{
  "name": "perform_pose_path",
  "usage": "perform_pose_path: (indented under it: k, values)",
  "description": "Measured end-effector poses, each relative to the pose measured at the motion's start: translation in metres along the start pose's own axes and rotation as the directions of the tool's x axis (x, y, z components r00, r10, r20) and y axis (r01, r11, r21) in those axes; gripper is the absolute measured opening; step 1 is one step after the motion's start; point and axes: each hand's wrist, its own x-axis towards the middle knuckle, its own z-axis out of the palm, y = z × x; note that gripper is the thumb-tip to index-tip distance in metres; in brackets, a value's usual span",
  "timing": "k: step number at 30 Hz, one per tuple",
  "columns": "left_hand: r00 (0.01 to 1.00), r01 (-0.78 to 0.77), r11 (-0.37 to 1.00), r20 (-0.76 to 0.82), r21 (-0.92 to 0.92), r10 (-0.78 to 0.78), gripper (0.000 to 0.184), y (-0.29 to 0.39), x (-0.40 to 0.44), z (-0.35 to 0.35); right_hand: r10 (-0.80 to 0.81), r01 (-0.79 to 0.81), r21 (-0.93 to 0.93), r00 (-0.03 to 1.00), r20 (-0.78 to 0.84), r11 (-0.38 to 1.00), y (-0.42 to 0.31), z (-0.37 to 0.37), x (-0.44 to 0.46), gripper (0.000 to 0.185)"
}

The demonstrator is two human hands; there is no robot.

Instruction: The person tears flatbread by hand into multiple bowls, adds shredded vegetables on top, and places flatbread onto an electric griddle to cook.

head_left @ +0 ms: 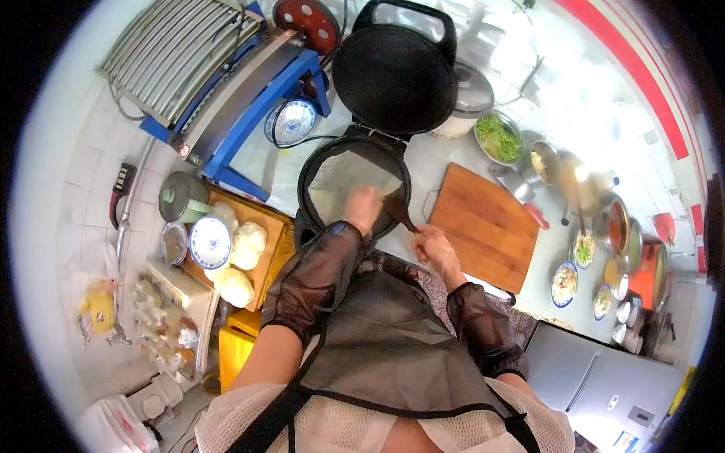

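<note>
A thin pale flatbread (343, 175) lies in the round black electric griddle (408, 177), whose lid (393, 75) is raised at the back. Over the bread's near part is my left hand (364, 209), its fingers curled and pinching at the bread; the fingertips are partly hidden and slightly blurred. My right hand (435, 249) is wrapped round the handle of a dark brown spatula (400, 214). The spatula's blade sits inside the griddle at its right side, close to the bread's edge and just right of my left hand.
Right of the griddle lies a wooden cutting board (483, 226). Behind it stand a bowl of chopped greens (498, 138) and a red-handled cleaver (517, 189). Patterned bowls of food (564, 285) sit farther right. Dough pieces (248, 245) rest on a board at left, below a blue-framed roller machine (257, 124).
</note>
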Motion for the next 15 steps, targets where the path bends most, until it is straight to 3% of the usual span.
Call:
perform_pose_path:
  k: [2, 3, 4, 6, 7, 9, 12, 13, 14, 15]
  values:
    - [0.999, 0.046, 0.999, 0.012, -0.022, -0.046, 0.016, 0.007, -0.008, -0.013, 0.057, -0.057, -0.017, 0.998, -0.014, 0.998, -0.004, 0.025, 0.011, 0.018]
    - [0.996, 0.088, 0.995, 0.024, -0.047, -0.087, 0.018, 0.010, -0.013, -0.017, -0.055, 0.062, 0.102, 0.996, -0.074, 0.993, -0.020, 0.049, 0.008, 0.013]
    - [0.995, 0.097, 0.994, 0.021, -0.043, -0.096, 0.018, 0.008, -0.016, -0.016, -0.052, 0.059, 0.101, 0.997, -0.064, 0.993, -0.014, 0.057, 0.032, 0.013]
    - [0.990, 0.103, 0.966, -0.074, -0.237, -0.123, 0.023, 0.000, -0.024, -0.018, -0.130, 0.132, 0.050, 0.991, -0.030, 0.990, 0.010, 0.069, 0.083, 0.017]
    - [0.989, 0.102, 0.967, -0.085, -0.232, -0.124, 0.023, -0.001, -0.028, -0.026, -0.139, 0.140, 0.050, 0.990, -0.022, 0.989, 0.005, 0.071, 0.082, 0.017]
    - [0.959, 0.046, 0.890, -0.229, -0.454, -0.167, 0.026, 0.004, -0.049, -0.052, -0.139, 0.134, 0.111, 0.989, 0.039, 0.985, -0.013, 0.065, 0.069, 0.012]
    - [0.924, 0.117, 0.904, -0.288, -0.411, -0.250, 0.019, 0.007, -0.079, -0.108, -0.148, 0.147, 0.104, 0.989, -0.002, 0.984, -0.046, 0.065, 0.049, 0.018]
    - [0.879, 0.062, 0.872, -0.387, -0.485, -0.277, 0.015, -0.007, -0.086, -0.104, -0.377, 0.380, -0.238, 0.924, 0.057, 0.894, -0.036, 0.062, 0.060, 0.022]
    - [0.820, -0.005, 0.837, -0.481, -0.548, -0.310, 0.012, -0.018, -0.093, -0.099, -0.584, 0.544, -0.538, 0.804, 0.113, 0.644, -0.025, 0.059, 0.072, 0.025]
    - [0.806, -0.051, 0.670, -0.427, -0.741, -0.411, 0.012, -0.011, -0.100, -0.110, -0.734, 0.625, -0.576, 0.676, 0.062, 0.527, -0.041, 0.069, 0.057, 0.026]
